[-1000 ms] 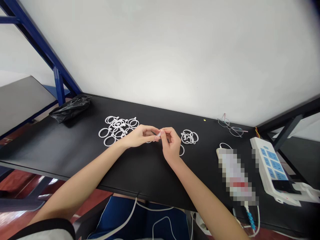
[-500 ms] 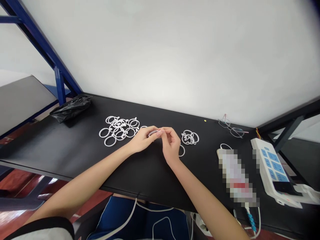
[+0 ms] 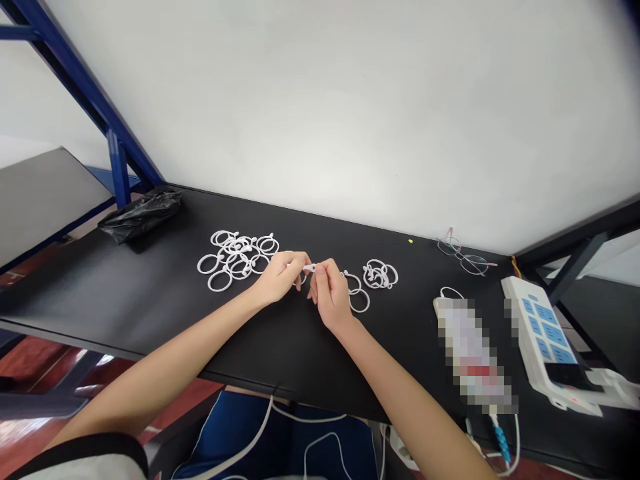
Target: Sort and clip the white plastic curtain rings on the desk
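Observation:
My left hand [image 3: 284, 277] is closed on a white curtain ring, most of it hidden by the fingers. The ring's small eyelet [image 3: 311, 267] sticks out to the right, and the thumb and fingers of my right hand [image 3: 332, 293] pinch it. Left of my hands, a loose heap of white curtain rings [image 3: 220, 281] with small eyelets lies on the black table [image 3: 150, 293]. Just right of my right hand are two single rings [image 3: 369, 301], partly overlapping. Beyond them sits a smaller bunch of rings [image 3: 395, 273].
A crumpled black plastic bag [image 3: 143, 217] lies at the far left. To the right are eyeglasses [image 3: 474, 265], a blurred-out phone-like object [image 3: 473, 353] on a cable, and a white power strip [image 3: 543, 333]. A white wall [image 3: 350, 120] rises behind the table.
My hands have drawn slightly apart, and the ring's eyelet now shows between them. My right hand has shifted a little left, uncovering more of the rings beside it.

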A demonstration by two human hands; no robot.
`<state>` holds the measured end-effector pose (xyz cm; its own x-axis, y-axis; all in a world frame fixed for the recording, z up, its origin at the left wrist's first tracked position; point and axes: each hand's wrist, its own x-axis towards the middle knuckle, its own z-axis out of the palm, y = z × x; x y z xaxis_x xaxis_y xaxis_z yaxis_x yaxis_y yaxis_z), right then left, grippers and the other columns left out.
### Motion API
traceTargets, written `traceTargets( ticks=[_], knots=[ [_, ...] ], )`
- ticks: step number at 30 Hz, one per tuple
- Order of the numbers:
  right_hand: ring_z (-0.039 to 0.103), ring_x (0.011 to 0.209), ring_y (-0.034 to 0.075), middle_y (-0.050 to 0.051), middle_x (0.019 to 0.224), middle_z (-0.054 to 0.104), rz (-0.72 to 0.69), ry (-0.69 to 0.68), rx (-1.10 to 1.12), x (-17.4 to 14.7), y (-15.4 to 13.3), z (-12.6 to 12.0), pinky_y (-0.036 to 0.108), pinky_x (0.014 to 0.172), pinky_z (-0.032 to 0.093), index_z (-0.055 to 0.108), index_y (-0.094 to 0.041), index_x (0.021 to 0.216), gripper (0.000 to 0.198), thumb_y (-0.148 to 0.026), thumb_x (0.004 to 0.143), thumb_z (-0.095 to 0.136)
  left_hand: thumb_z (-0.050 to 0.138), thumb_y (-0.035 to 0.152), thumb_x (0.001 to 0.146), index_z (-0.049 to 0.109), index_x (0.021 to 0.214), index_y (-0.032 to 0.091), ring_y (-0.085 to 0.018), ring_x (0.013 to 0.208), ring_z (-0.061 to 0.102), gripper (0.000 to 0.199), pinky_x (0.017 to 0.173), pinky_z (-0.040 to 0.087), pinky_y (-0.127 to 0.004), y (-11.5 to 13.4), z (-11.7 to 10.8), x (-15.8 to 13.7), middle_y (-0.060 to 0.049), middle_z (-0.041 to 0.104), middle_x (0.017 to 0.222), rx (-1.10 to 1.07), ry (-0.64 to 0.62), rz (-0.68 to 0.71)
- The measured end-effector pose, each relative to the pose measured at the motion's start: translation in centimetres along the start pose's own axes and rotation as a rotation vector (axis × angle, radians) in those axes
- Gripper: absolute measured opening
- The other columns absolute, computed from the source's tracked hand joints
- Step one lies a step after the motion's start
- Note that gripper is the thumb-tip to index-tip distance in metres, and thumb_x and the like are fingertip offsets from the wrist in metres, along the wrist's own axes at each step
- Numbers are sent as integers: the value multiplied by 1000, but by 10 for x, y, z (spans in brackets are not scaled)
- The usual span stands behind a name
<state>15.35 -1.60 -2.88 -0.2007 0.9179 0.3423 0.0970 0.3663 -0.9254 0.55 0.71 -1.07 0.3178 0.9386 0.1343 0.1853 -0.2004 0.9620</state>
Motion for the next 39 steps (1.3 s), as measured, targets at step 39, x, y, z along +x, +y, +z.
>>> traceTargets(
  ticks=[39],
  knots=[
    [59,85,19,5,93,57,-55,21,-671,13,15,-30,32,71,50,50,-22,84,31,2,69,40,59,50,86,62,98,18,-16,69,62,34,62,43,-27,-9,-27,7,-5,62,97,991,-15,192]
  ],
)
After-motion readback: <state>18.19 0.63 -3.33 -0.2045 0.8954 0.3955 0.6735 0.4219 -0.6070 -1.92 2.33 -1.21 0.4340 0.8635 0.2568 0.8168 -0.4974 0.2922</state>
